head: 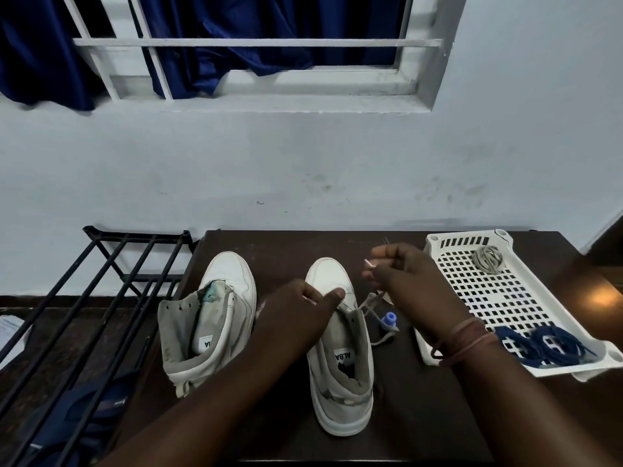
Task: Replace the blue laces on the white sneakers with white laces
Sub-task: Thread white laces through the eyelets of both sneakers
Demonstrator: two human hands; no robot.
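Nearest to me, my two forearms reach in over the dark brown surface [421, 416], the right wrist wrapped in thin thread bands [467, 335]. Between the arms stands the right-hand white sneaker [340, 379], heel toward me, with no blue lace in it. My left hand [303, 315] rests over its tongue and eyelet area, the grip half curled, thumb and fingertips touching the sneaker's upper just behind the toe cap; I cannot tell whether it pinches the lace there. A white lace [371, 303] runs from that eyelet area off to the right, a loose part trailing down beside the sneaker past a small blue-capped bottle [388, 322] lying on the surface. My right hand [404, 278] is raised just beyond, its grip pressed together on the lace's end, whose pale tip [369, 263] sticks out to the left of the fingers. To the left stands the other white sneaker [209, 318], unlaced, tongue folded in. On the right sits a white perforated tray [478, 291]: the removed blue laces [546, 345] lie heaped in its near corner and a coiled white lace bundle [488, 259] at its far end. A black metal rack [101, 298] stands left of the surface, and farther off a pale wall [303, 163] carries a window with blue curtains [236, 45].
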